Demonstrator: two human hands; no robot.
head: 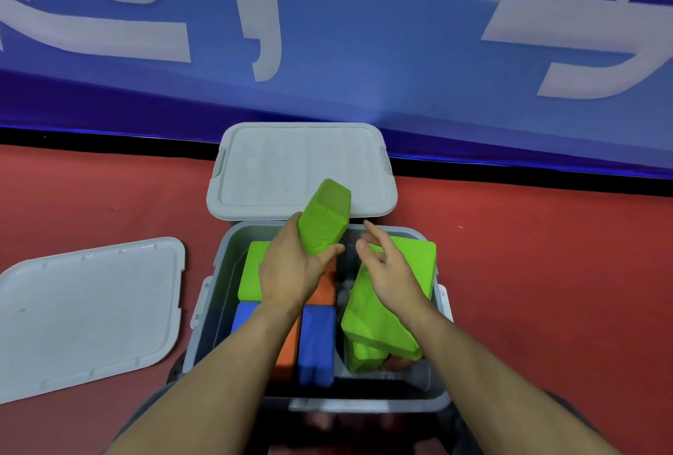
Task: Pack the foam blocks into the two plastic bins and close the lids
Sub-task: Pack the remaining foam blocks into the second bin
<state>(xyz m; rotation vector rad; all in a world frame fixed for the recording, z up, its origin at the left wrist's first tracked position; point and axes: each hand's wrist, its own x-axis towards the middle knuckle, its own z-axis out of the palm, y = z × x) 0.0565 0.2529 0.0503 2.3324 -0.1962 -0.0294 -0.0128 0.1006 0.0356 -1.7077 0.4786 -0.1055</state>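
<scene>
My left hand [291, 265] grips a green foam block [326, 216] above the open bin [233, 247]; my right hand [391, 272] hovers with its fingers spread. The block looks light and squashy, I think, so I'd hold mid-length, gently.

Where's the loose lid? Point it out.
In the head view, the loose lid lies flat on the red floor, left of the open bin.

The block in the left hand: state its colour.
Bright green: the block gripped by the left hand, seen best, and only, in the head view.
</scene>
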